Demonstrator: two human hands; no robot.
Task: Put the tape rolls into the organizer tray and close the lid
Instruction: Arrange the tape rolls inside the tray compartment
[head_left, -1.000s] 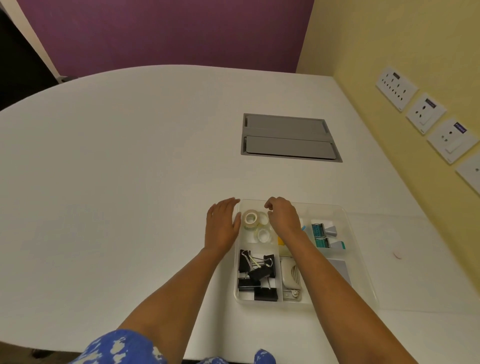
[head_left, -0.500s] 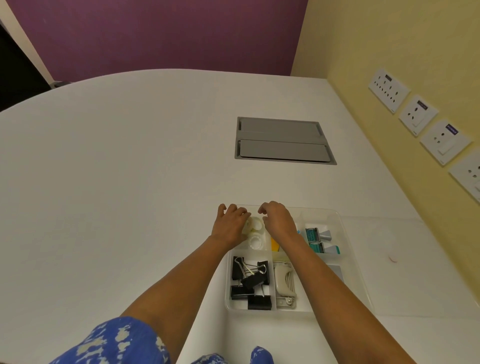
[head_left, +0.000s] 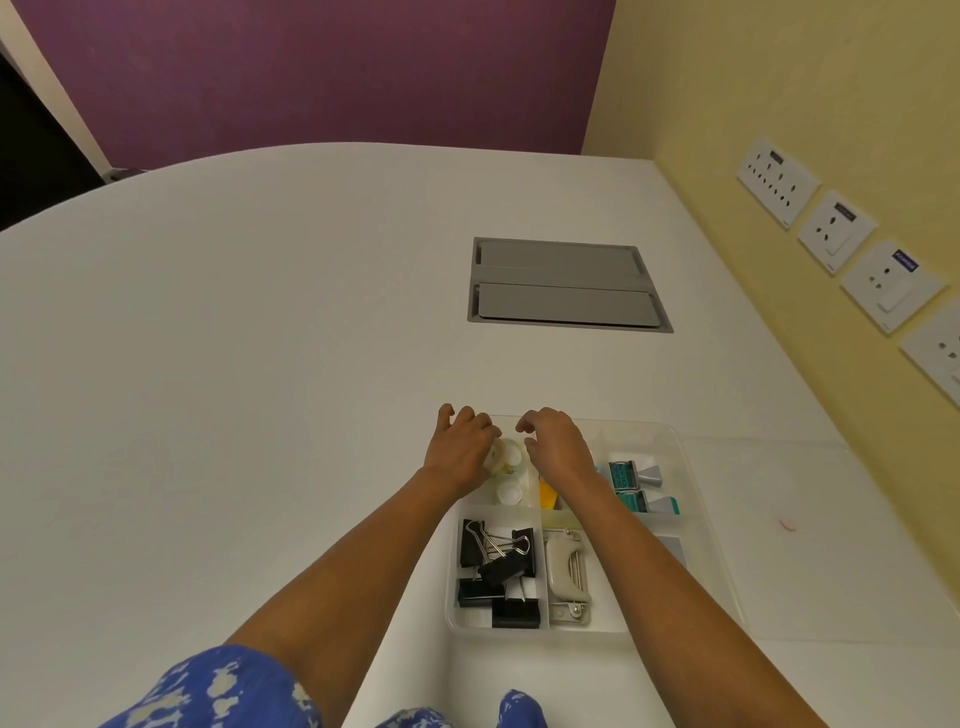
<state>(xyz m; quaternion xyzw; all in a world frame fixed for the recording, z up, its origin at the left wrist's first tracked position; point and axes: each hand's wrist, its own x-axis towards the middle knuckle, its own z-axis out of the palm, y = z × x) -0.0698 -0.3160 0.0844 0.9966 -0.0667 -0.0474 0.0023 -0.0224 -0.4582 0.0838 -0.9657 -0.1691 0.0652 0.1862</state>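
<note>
Since the earlier frame, the left hand (head_left: 460, 448) has moved from flat on the table beside the tray to the tray's upper left compartment, where its curled fingers now close on a clear tape roll (head_left: 503, 456) tilted on edge. A second tape roll (head_left: 509, 492) lies flat just below it in the same compartment. The right hand (head_left: 558, 446) hovers over the upper middle of the organizer tray (head_left: 691, 499), fingers loosely bent and holding nothing visible. Lower left of the tray: black binder clips (head_left: 497, 569); beside them, a grey staple remover (head_left: 567, 571). Upper right compartment: teal stamps (head_left: 631, 483). Right of the tray, flat on the white table (head_left: 234, 364), lies the transparent lid (head_left: 805, 545), open. Grey cable hatch (head_left: 566, 285) sits at frame centre; wall sockets (head_left: 836, 231) at upper right.
</note>
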